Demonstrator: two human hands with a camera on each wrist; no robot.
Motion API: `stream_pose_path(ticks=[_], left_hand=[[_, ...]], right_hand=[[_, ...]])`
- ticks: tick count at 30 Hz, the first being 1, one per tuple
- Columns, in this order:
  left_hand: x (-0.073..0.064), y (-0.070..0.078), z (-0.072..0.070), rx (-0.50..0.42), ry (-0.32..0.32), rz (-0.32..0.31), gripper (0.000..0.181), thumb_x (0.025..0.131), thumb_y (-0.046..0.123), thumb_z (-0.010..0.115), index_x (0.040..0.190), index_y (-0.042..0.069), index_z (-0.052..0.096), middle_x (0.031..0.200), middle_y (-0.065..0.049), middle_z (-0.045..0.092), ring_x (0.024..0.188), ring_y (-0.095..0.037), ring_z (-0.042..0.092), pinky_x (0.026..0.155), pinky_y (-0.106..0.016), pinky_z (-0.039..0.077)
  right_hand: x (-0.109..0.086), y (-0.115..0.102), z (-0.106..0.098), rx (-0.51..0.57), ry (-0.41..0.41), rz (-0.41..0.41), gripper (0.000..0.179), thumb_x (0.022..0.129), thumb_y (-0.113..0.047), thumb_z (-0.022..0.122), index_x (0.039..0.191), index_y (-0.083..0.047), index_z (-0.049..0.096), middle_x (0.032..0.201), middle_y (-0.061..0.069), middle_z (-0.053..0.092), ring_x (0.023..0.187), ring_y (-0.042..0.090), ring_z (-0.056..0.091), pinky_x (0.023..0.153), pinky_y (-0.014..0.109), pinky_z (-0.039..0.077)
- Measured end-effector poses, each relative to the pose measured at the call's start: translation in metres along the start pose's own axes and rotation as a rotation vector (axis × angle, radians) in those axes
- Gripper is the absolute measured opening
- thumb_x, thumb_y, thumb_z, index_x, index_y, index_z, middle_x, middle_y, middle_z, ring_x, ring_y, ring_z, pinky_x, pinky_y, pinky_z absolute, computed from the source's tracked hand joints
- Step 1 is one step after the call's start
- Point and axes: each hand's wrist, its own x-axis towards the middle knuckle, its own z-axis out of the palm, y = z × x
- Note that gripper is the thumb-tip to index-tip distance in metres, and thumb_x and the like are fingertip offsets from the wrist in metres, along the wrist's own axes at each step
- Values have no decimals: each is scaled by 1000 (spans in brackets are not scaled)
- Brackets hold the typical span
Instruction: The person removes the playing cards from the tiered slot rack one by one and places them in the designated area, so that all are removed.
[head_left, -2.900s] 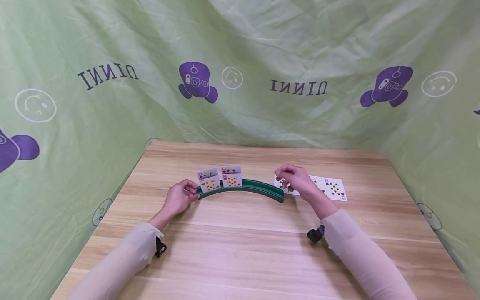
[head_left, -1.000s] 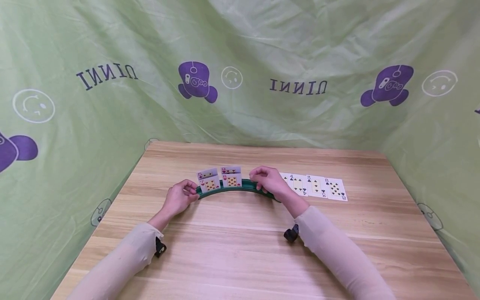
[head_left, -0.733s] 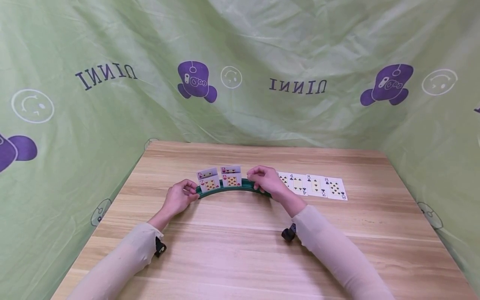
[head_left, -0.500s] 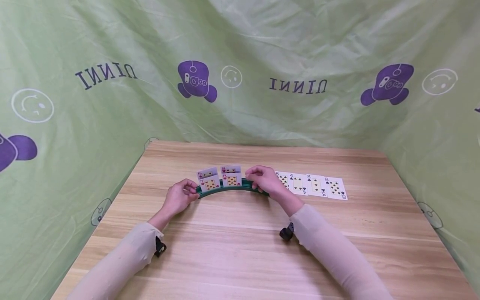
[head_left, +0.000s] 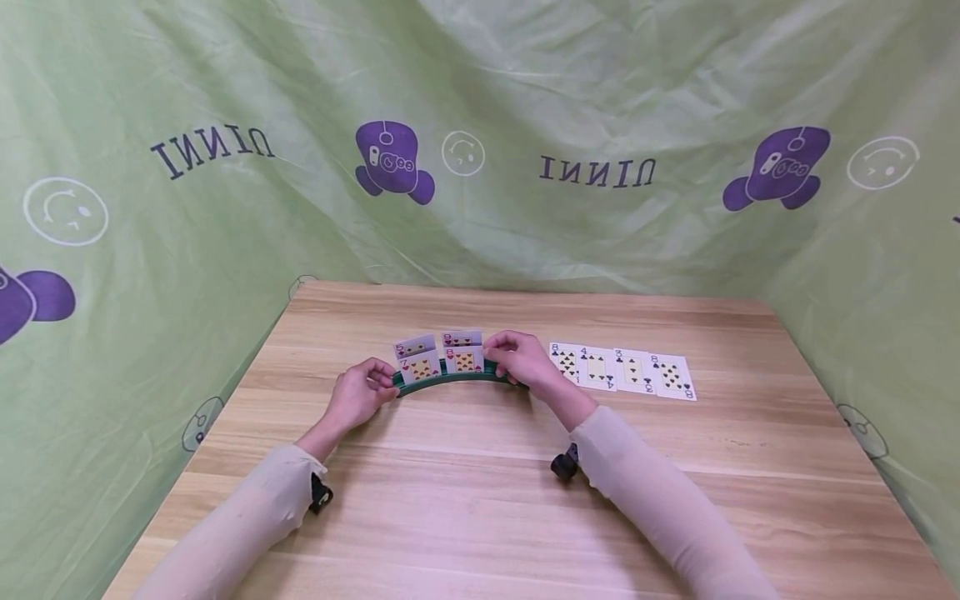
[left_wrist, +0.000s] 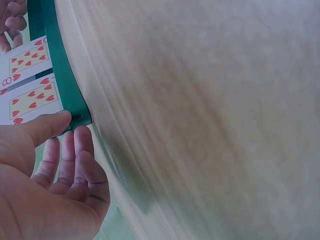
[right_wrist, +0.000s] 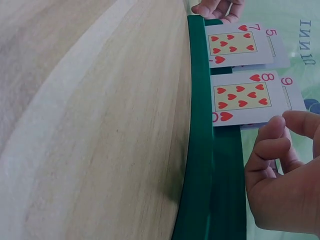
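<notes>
A curved green card rack (head_left: 457, 379) is sitting mid-worktop (head_left: 480, 500), holding four heart cards (head_left: 441, 358) upright in its left half. The left hand (head_left: 358, 396) is pinching the rack's left end, fingers clamped on it. The right hand (head_left: 517, 360) is hovering just right of those cards, fingers curled with nothing visibly between them. Right of the rack, four black-suited cards (head_left: 622, 371) are lying face up in a row.

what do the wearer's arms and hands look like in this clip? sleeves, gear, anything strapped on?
Both arms wear long, close-fitting cream sleeves down to the wrists. The left hand and right hand are bare: no gloves, and no rings or watch that show. A small black device sits under each wrist, left wrist unit and right wrist unit. No cables visible.
</notes>
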Motion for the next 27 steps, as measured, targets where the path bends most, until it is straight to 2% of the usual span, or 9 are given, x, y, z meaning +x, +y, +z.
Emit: stream_pose_path(ticks=[3, 9, 27], left_hand=[[0, 0, 0, 1, 1, 1, 26, 85, 3, 75, 109, 5, 64, 100, -12, 68, 87, -21, 67, 78, -32, 57], [0, 0, 0, 2, 6, 4, 26, 85, 4, 75, 108, 5, 64, 100, -12, 68, 88, -21, 68, 80, -34, 57], [0, -1, 1, 1, 4, -5, 26, 85, 5, 75, 108, 6, 64, 100, -11, 68, 89, -21, 68, 80, -33, 57]], right_hand=[[0, -1, 2, 1, 0, 2, 16, 95, -16, 65, 109, -8, 67, 111, 19, 68, 66, 12, 55, 50, 21, 39], [0, -2, 3, -12, 5, 4, 13, 95, -15, 65, 106, -9, 68, 107, 9, 68, 66, 12, 56, 49, 22, 38], [1, -1, 2, -36, -8, -36, 13, 94, -16, 68, 105, -10, 67, 105, 8, 66, 67, 12, 58, 48, 21, 40]])
